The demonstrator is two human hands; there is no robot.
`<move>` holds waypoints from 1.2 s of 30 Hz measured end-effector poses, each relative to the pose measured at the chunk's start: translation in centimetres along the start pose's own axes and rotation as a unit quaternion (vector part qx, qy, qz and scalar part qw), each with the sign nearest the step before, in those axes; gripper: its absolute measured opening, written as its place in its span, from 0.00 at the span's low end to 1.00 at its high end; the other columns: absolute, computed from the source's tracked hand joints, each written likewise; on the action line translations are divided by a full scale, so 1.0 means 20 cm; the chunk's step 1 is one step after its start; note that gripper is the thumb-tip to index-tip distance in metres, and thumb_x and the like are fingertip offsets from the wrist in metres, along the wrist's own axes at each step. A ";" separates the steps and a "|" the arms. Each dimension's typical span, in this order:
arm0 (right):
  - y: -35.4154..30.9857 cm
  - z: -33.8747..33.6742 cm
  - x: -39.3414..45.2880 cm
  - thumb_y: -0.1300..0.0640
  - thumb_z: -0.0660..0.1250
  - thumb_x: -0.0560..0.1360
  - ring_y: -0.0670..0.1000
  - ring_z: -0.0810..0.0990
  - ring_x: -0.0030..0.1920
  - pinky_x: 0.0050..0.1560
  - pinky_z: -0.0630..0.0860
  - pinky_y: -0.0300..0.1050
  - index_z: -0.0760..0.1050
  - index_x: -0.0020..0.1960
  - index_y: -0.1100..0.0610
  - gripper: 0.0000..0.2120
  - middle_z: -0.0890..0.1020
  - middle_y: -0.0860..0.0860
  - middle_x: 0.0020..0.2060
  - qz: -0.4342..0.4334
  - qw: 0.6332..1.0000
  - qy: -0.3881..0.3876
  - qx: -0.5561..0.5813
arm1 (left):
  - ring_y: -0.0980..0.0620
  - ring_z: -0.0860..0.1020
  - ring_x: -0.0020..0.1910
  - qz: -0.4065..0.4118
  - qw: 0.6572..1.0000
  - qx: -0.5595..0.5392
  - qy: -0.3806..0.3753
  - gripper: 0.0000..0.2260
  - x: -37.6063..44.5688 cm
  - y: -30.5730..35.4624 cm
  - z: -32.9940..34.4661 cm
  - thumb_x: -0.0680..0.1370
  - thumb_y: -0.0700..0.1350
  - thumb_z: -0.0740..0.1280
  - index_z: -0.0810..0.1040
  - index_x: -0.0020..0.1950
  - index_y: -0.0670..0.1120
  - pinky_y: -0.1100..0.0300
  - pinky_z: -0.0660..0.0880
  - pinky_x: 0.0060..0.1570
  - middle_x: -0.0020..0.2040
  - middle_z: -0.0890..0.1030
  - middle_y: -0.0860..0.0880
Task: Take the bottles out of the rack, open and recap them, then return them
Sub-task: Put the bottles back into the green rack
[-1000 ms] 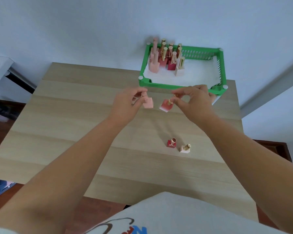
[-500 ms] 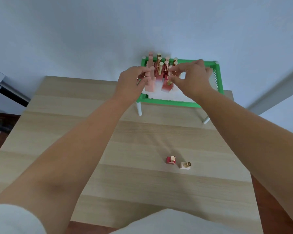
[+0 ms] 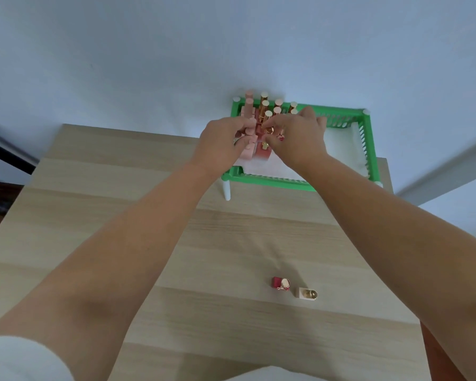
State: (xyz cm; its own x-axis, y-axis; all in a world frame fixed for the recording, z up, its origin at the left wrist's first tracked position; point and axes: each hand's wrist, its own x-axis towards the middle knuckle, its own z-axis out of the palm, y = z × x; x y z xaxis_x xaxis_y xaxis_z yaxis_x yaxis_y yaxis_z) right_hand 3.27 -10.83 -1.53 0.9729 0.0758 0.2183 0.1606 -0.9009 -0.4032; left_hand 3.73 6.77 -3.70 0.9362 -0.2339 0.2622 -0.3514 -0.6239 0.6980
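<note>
Upright bottles (image 3: 264,105) crowd the green rack's (image 3: 368,144) left end; its right half lies open.

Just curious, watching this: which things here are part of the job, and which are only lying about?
Part of the job: green rack; its bottles; pink bottle in left hand; red bottle at right hand; two small bottles on the table.
Lying about: wooden table only.

Light wood-grain table (image 3: 94,215), set against a pale blue-grey wall (image 3: 149,50); white sleeve (image 3: 17,358) showed at lower left.
</note>
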 end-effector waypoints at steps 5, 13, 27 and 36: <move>0.04 0.00 -0.03 0.46 0.71 0.69 0.54 0.69 0.52 0.48 0.56 0.48 0.76 0.58 0.44 0.17 0.84 0.43 0.42 -0.011 0.999 0.032 0.034 | 0.62 0.79 0.49 -0.001 1.000 -0.018 -0.010 0.13 0.01 -0.02 -0.01 0.73 0.44 0.72 0.77 0.55 0.54 0.57 0.77 0.56 0.45 0.81 0.61; 0.09 0.06 -0.13 0.55 0.71 0.70 0.52 0.75 0.45 0.45 0.72 0.47 0.71 0.56 0.49 0.17 0.82 0.46 0.42 0.007 0.998 -0.023 0.058 | 0.52 0.73 0.60 -0.039 0.998 0.028 -0.047 0.27 0.04 -0.07 -0.02 0.66 0.46 0.78 0.71 0.60 0.56 0.55 0.70 0.55 0.52 0.77 0.64; 0.05 0.20 -0.07 0.50 0.63 0.75 0.58 0.78 0.41 0.35 0.74 0.46 0.73 0.58 0.51 0.13 0.82 0.53 0.40 0.102 0.993 -0.062 -0.016 | 0.43 0.64 0.65 -0.072 0.982 0.155 -0.086 0.28 0.11 -0.08 0.02 0.64 0.53 0.78 0.73 0.61 0.56 0.53 0.63 0.53 0.58 0.73 0.47; 0.04 0.25 -0.01 0.49 0.64 0.74 0.56 0.72 0.32 0.25 0.57 0.39 0.68 0.54 0.53 0.11 0.67 0.47 0.28 0.100 0.992 -0.048 -0.058 | 0.44 0.66 0.63 -0.049 0.980 0.184 -0.057 0.21 0.17 -0.10 0.03 0.63 0.53 0.76 0.75 0.53 0.55 0.54 0.63 0.50 0.48 0.69 0.57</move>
State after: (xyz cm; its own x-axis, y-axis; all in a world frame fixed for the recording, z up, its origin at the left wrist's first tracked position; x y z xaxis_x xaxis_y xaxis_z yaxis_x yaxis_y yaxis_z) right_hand 4.10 -9.42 -6.34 0.9956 -0.0749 0.0560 -0.0529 -0.9449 -0.3231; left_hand 7.72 6.88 -4.59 0.9669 -0.2282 0.1145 -0.2553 -0.8691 0.4236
